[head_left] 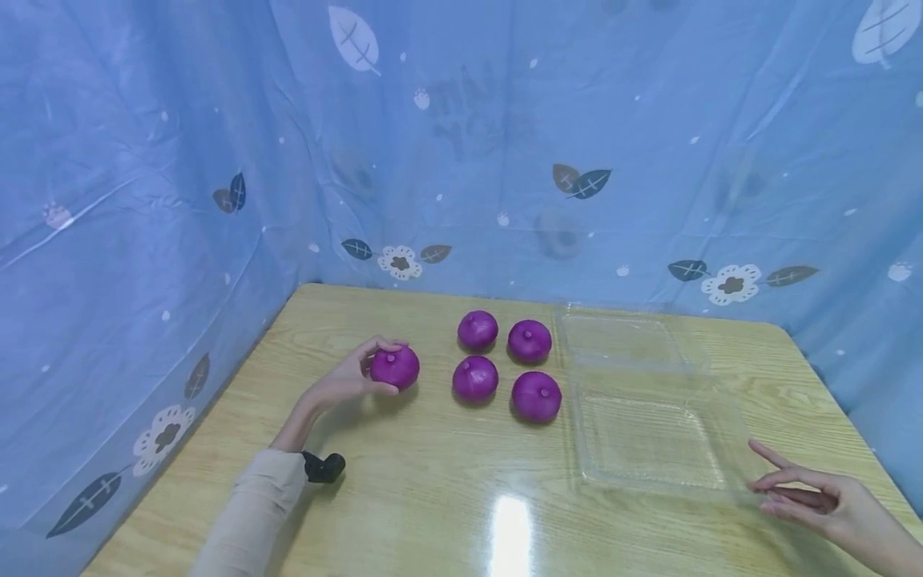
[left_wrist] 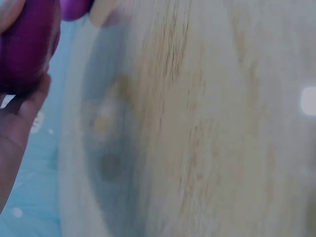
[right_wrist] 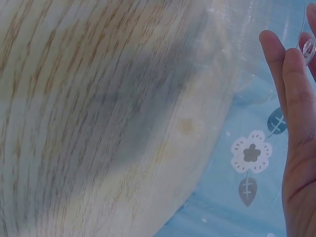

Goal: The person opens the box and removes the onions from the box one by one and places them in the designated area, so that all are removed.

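My left hand (head_left: pixel 351 374) grips a purple onion (head_left: pixel 396 368) on the left half of the table, thumb and fingers around its sides. In the left wrist view that onion (left_wrist: pixel 27 47) fills the upper left corner. Several more onions stand in a loose group in the middle, among them a front right one (head_left: pixel 536 397) and a back left one (head_left: pixel 477 330). At the right is a clear plastic container (head_left: pixel 667 484) with its hinged lid folded back. My right hand (head_left: pixel 829 501) pinches its near right corner; in the right wrist view clear plastic shows between the fingertips (right_wrist: pixel 295 61).
A light wooden table (head_left: pixel 404 497) carries everything, with a bright glare spot near its front. Blue patterned curtains (head_left: pixel 469 144) hang along the back and left edges. A small black device (head_left: pixel 324 467) is strapped at my left wrist.
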`<action>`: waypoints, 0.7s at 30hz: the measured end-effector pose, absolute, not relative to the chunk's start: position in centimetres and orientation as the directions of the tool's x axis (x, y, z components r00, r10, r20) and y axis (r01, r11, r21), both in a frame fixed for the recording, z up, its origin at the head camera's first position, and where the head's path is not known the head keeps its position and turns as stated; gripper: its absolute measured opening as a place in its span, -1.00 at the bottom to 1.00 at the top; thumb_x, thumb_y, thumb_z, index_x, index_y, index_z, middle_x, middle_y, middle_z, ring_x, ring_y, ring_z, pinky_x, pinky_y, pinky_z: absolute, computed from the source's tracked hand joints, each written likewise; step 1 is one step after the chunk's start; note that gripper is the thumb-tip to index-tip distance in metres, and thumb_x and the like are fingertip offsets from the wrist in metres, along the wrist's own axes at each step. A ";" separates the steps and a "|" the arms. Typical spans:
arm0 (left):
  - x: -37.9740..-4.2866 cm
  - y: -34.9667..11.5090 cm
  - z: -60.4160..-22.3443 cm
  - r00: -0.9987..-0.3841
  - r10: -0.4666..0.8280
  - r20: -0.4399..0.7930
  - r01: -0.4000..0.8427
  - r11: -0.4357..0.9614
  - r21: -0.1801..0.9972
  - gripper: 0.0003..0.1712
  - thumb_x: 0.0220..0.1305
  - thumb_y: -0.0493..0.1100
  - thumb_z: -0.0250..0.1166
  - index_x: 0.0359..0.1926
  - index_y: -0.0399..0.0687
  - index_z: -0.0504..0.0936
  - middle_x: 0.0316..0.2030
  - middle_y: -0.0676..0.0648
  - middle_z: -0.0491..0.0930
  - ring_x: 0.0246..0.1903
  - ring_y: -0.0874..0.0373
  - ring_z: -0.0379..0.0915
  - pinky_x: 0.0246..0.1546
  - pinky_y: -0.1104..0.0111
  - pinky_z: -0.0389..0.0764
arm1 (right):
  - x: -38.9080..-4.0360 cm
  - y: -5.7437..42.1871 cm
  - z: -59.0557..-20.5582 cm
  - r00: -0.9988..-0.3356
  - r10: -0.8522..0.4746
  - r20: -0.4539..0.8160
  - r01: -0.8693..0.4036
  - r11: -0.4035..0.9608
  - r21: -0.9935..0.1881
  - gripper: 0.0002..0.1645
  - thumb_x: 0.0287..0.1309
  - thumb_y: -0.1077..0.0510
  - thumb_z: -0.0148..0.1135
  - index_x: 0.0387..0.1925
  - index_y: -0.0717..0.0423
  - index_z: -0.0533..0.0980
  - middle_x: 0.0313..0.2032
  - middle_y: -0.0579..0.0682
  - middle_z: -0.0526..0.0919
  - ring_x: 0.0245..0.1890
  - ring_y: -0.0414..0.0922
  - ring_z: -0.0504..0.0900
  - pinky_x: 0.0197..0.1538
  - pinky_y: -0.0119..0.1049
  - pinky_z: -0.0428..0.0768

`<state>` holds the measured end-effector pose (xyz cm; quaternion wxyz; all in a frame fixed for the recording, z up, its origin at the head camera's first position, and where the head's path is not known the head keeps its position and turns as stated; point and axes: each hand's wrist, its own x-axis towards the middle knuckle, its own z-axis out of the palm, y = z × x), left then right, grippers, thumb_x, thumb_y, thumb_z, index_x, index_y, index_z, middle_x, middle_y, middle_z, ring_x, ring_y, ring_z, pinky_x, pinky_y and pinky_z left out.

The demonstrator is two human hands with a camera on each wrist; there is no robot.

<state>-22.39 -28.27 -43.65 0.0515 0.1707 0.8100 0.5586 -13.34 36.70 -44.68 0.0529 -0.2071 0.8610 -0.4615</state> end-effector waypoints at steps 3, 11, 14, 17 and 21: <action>-23.2 -28.8 -44.1 -0.952 0.287 0.102 0.197 0.323 0.926 -0.30 -0.08 -0.33 0.51 0.12 -0.09 0.42 0.31 -0.12 0.28 0.23 -0.23 0.24 0.17 0.02 0.44 | -13.5 36.6 -44.7 -0.915 -0.397 0.072 -0.285 0.508 -0.813 -0.79 0.14 0.45 0.21 -0.16 0.33 0.59 0.18 -0.73 0.25 -0.08 -0.55 0.53 -0.33 -0.40 0.68; -24.1 -29.5 -45.2 -0.951 0.308 0.007 0.143 0.424 0.894 -0.15 -0.10 -0.22 0.54 0.27 0.14 0.42 0.28 -0.13 0.32 0.23 -0.18 0.25 0.24 -0.08 0.28 | -13.9 36.7 -44.9 -0.891 -0.452 0.047 -0.273 0.448 -0.852 -0.79 0.18 0.46 0.15 -0.14 0.36 0.57 0.18 -0.73 0.25 -0.12 -0.41 0.63 -0.31 -0.36 0.69; -24.2 -29.3 -45.7 -0.942 0.336 -0.016 0.129 0.405 0.905 -0.16 -0.12 -0.22 0.55 0.25 0.16 0.44 0.28 -0.10 0.32 0.24 -0.15 0.22 0.26 -0.08 0.25 | -13.8 36.8 -45.1 -0.869 -0.491 0.064 -0.285 0.389 -0.876 -0.76 0.18 0.50 0.12 -0.13 0.35 0.57 0.18 -0.71 0.26 -0.15 -0.32 0.67 -0.30 -0.38 0.69; -24.6 -29.1 -46.0 -0.932 0.362 -0.024 0.128 0.390 0.912 -0.17 -0.10 -0.24 0.54 0.25 0.14 0.43 0.28 -0.10 0.33 0.25 -0.13 0.23 0.24 -0.04 0.28 | -13.7 36.9 -45.2 -0.853 -0.512 0.098 -0.316 0.358 -0.879 -0.71 0.15 0.54 0.10 -0.12 0.32 0.58 0.19 -0.69 0.26 -0.15 -0.33 0.67 -0.31 -0.40 0.68; -25.2 -28.7 -45.9 -0.931 0.366 -0.015 0.139 0.392 0.909 -0.17 -0.10 -0.26 0.53 0.26 0.08 0.43 0.27 -0.14 0.34 0.22 -0.15 0.27 0.21 -0.01 0.35 | -13.7 36.9 -45.1 -0.843 -0.516 0.152 -0.375 0.362 -0.853 -0.68 0.11 0.58 0.11 -0.13 0.30 0.58 0.23 -0.66 0.25 -0.14 -0.35 0.66 -0.32 -0.43 0.68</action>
